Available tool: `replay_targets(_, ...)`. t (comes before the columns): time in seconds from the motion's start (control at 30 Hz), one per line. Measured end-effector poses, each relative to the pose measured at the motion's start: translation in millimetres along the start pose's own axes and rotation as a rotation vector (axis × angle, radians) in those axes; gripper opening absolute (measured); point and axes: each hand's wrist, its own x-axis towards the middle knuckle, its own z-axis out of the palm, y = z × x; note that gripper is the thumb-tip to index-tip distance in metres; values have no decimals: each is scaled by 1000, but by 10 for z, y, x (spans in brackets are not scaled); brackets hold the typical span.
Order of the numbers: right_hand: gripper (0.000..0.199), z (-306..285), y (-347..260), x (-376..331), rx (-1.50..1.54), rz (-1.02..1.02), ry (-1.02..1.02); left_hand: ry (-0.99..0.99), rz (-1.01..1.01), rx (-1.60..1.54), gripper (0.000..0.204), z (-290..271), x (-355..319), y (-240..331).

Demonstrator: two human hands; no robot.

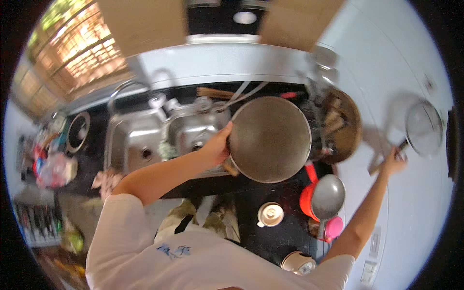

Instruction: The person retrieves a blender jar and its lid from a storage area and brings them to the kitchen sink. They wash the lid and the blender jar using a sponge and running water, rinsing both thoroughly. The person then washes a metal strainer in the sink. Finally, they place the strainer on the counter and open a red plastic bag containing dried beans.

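Note:
My left hand (216, 145) grips the left rim of a large round grey metal pan (270, 140), fingers hidden behind it. The pan is raised over the dark counter, just right of the sinks. Far to the right, against the pale wall, my right hand (395, 163) is closed on the dark handle of a round strainer (424, 128). The strainer's face looks like fine see-through mesh, and it is near the wall. Whether it hangs there or is held free, I cannot tell.
A double steel sink (137, 164) with a curved faucet (126, 84) lies left. Right of the large pan stand a brown basket (355, 130), a red pan (306, 200) and a small grey pan (328, 195). A cream mug (270, 214) sits nearer me. Bags (57, 170) crowd the far left.

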Motion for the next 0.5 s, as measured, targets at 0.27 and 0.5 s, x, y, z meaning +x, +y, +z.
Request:
replay_targets(0.27,64,119,-1963,-2428,91,-182,16,208,133,-358,58,-2212,-989,-118)
replay_targets(0.5,63,805,-4100,-5467,584,-388,-1129,462,324,-495,48,-3770,-1390,13)
